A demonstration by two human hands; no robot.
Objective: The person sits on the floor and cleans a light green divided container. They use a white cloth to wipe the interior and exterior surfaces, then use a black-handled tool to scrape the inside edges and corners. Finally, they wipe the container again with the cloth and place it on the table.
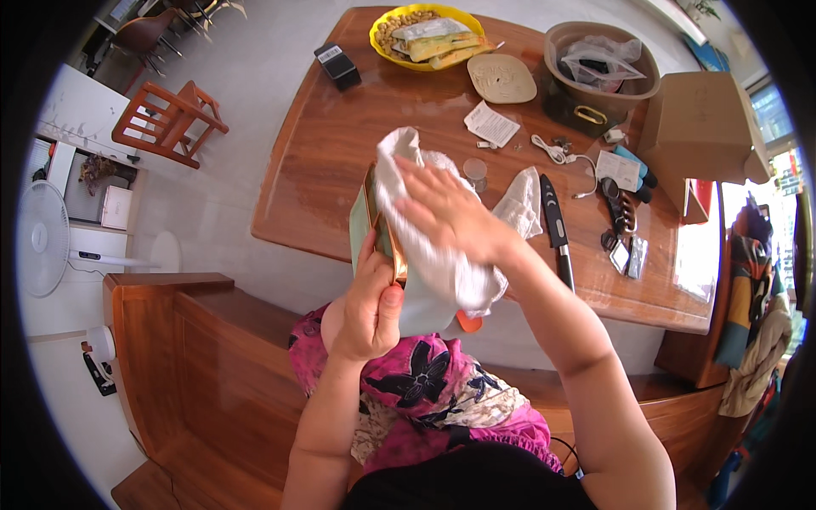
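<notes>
My left hand (376, 305) grips the gold-coloured rim of a pale green bag or case (361, 223), held upright over my lap at the table's near edge. Against the far side of that rim lies a white cloth (440, 268), blurred along its lower part. My right hand (449, 213) is spread flat over the cloth and presses it; the thumb side is partly hidden. A further fold of white cloth (519, 203) rests on the table to the right. An orange piece (470, 321) shows below the cloth.
On the wooden table (306, 185) lie a black-sheathed knife (554, 217), a white cable (553, 150), printed paper (492, 124) and a black box (336, 64). Farther back are a yellow bowl of nuts (408, 22), a beige lid (503, 80), a brown bin (590, 102) and a cardboard box (704, 127).
</notes>
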